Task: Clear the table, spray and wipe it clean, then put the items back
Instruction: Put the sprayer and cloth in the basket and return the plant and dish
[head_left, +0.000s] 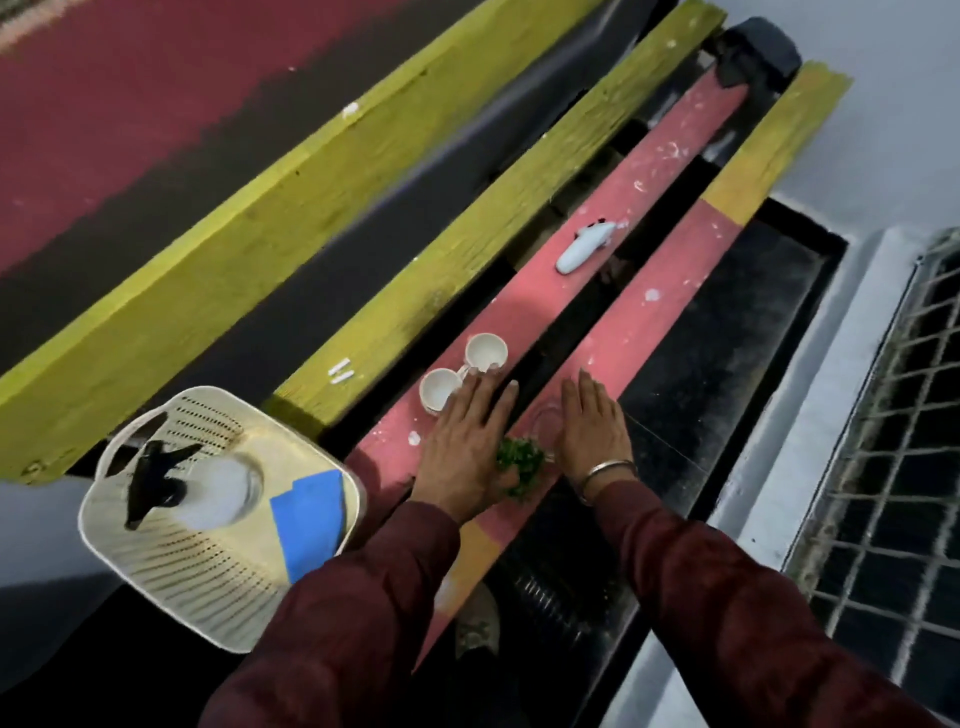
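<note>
Two white cups (439, 397) (485, 352) stand side by side on a pink plank (524, 306) of the slatted table. My left hand (462, 441) lies flat with fingers stretched out, its fingertips touching the nearer cups. My right hand (592, 421), with a metal bangle at the wrist, is flat on the neighbouring pink plank. Between the two hands stands a clear glass (545, 423) with green leaves (522, 465), partly hidden by my left hand. Farther along the plank lies a small white object (584, 252).
A cream plastic basket (208, 561) at the lower left holds a spray bottle with a black trigger (156, 480) and a blue cloth (311, 514). Yellow planks (467, 249) and dark gaps run between the pink ones. A wire-grilled window (893, 467) is on the right.
</note>
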